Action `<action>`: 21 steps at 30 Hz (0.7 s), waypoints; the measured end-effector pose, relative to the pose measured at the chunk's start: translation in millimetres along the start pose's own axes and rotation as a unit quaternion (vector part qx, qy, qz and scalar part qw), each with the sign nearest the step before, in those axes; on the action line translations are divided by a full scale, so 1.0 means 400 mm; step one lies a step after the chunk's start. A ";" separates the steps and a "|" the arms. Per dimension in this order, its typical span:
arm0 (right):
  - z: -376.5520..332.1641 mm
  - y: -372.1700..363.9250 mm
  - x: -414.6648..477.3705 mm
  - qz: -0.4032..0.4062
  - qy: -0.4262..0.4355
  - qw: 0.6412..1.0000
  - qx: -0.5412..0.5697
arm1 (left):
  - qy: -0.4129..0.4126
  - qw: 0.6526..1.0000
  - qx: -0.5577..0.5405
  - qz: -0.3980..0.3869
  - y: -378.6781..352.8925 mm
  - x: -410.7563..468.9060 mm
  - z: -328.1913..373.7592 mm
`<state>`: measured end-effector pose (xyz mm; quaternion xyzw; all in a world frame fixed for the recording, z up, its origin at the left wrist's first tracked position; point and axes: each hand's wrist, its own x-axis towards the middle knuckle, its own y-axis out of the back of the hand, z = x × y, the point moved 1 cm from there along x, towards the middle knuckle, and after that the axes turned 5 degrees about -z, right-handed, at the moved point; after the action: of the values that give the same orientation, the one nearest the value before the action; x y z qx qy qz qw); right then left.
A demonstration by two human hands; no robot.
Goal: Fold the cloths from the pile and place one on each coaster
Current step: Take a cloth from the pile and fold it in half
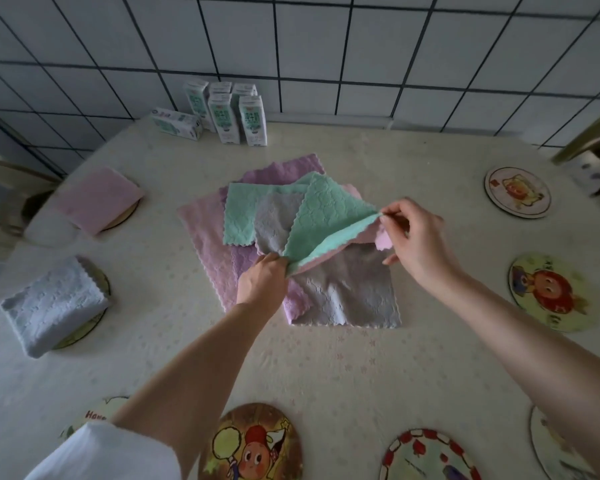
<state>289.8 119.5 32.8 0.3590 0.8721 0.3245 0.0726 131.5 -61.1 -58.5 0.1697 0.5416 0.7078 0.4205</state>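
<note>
A pile of cloths (219,258) lies at the table's middle: pink, purple, grey and green ones overlapping. My left hand (262,284) pinches the near corner of a green cloth (323,216) with a pink underside. My right hand (418,242) pinches that cloth's right corner and holds it lifted off the pile. A grey cloth (347,292) lies flat beneath. At the left, a folded pink cloth (99,202) and a folded pale grey cloth (54,304) each sit on a coaster. Bare picture coasters lie at the right (516,192), (551,292) and along the near edge (253,445), (426,457).
Several milk cartons (222,114) stand at the back by the tiled wall, one lying on its side. A chair (593,147) shows at the far right corner. Two more coasters are partly seen at the near left (97,412) and near right (548,448).
</note>
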 end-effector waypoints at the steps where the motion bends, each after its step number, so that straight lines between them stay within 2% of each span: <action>1: -0.004 0.001 0.015 0.010 0.001 1.000 0.001 | 0.015 1.000 -0.022 0.013 0.020 0.006 -0.004; 5: -0.028 0.012 0.075 0.039 -0.017 0.999 0.010 | 0.062 0.982 -0.156 0.084 0.128 0.029 -0.023; 9: -0.085 0.032 0.123 0.057 0.001 0.998 -0.017 | 0.103 0.923 -0.342 0.140 0.258 0.055 -0.042; 14: -0.176 0.026 0.146 0.062 0.029 0.997 -0.030 | 0.074 0.928 -0.273 0.245 0.429 0.022 -0.067; 21: -0.349 -0.046 0.054 0.084 0.122 0.988 -0.045 | -0.031 0.914 -0.180 0.363 0.554 -0.128 -0.191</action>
<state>213.1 52.6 132.3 0.3848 0.8259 0.4096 -0.0453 17.5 -162.0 127.0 0.2976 0.2932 0.8916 0.1748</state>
